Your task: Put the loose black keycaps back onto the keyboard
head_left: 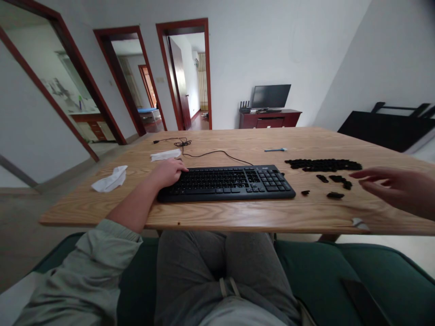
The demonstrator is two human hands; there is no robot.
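Observation:
A black keyboard [217, 184] lies near the table's front edge, keycaps standing on its right-hand number pad. Much of the main key area looks low, as if keycaps are off, though fine detail is blurred. My left hand [170, 172] grips the keyboard's upper left corner, fingers bent over its edge. To the right, black loose keycaps [326, 164] form a long packed cluster. Several more small black pieces [335, 195] are scattered in front of it. My right hand [384, 183] hovers beside these pieces, fingers stretched out and slightly apart, with nothing visible in them.
A blue brush-like tool [275, 150] lies behind the keyboard. White tissues [110, 179] are at the left, and the keyboard's cable [217, 153] runs back to a coil. A small whitish scrap [359, 223] sits at the front right edge. The wooden table [210, 215] is before my lap.

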